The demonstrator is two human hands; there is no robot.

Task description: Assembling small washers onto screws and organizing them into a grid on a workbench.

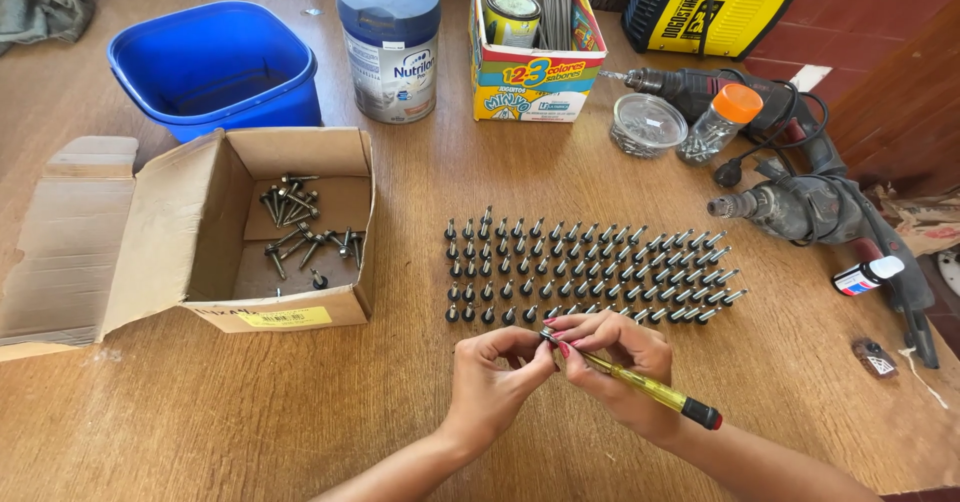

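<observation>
Wooden workbench (250, 412), near edge: left hand (490, 382) fingertips pinched shut on small screw (547, 339), right hand (625, 362) closed around yellow-handled screwdriver (650, 390); judgement: keep tip square on head, just near of standing screw rows (590, 272)

Bare forearms, no sleeves; left hand (492, 382), right hand (622, 362): red-painted nails, no rings visible.

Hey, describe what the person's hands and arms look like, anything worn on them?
Both forearms are bare, with no sleeves, gloves, watch or bracelets in view. The left hand and right hand have red-painted fingernails. No rings can be made out.
</observation>
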